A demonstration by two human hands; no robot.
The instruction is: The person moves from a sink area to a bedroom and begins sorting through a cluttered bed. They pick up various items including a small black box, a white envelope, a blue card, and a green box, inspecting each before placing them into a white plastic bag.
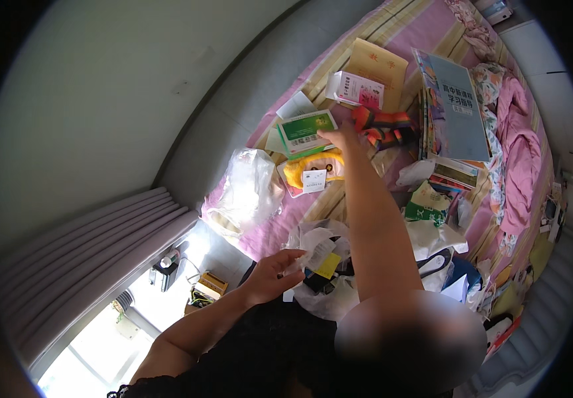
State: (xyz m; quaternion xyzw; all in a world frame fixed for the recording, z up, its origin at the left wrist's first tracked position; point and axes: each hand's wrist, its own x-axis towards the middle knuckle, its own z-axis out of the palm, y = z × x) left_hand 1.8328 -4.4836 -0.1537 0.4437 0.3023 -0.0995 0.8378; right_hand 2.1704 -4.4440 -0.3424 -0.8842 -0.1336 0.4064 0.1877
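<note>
My right hand reaches far out over the bed, and its fingers close on the right corner of a green and white booklet. Just below it lies a yellow soft item with a white tag. To the hand's right lies an orange striped strap. My left hand stays close to my body and pinches the rim of a white plastic bag, which holds a yellow slip and dark small things.
On the pink striped bed sheet lie a pink and white box, a tan envelope, a large blue book on a stack, a clear plastic bag, a green packet and pink clothing. A grey wall stands to the left.
</note>
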